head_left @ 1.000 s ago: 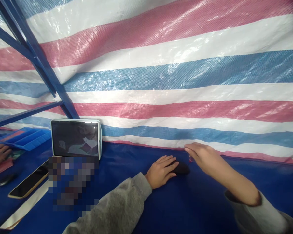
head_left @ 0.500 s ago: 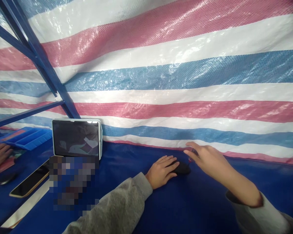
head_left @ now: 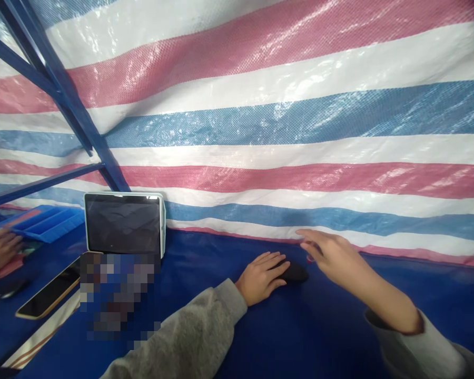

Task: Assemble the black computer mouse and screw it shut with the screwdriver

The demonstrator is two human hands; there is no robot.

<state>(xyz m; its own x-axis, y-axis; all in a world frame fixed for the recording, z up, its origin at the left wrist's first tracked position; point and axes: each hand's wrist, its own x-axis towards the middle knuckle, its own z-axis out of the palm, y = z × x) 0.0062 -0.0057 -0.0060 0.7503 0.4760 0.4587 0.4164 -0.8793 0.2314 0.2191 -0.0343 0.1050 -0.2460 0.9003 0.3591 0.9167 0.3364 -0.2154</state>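
Note:
My left hand (head_left: 263, 278) lies over the near-left end of a black computer mouse (head_left: 295, 272) on the blue tabletop, gripping it with its fingers on top and the thumb along the near side. Just behind the mouse's right end hovers my right hand (head_left: 334, 255), fingers bent and forefinger pointing left. A small red piece (head_left: 310, 258) shows under those fingers; the hand hides most of it, so its kind is unclear.
A tablet (head_left: 122, 223) in a pale case stands at the left before striped sheeting (head_left: 300, 179). Nearby lie a phone (head_left: 55, 289), a dark rounded object (head_left: 13, 288) and a blue divided tray (head_left: 51, 223). Another person's hand (head_left: 0, 252) is at the far left. A blurred patch covers part of the table.
My right hand has shifted slightly left and its fingers have changed pose. My left hand and the mouse stay put. The bright shapes on the tablet screen have gone dark.

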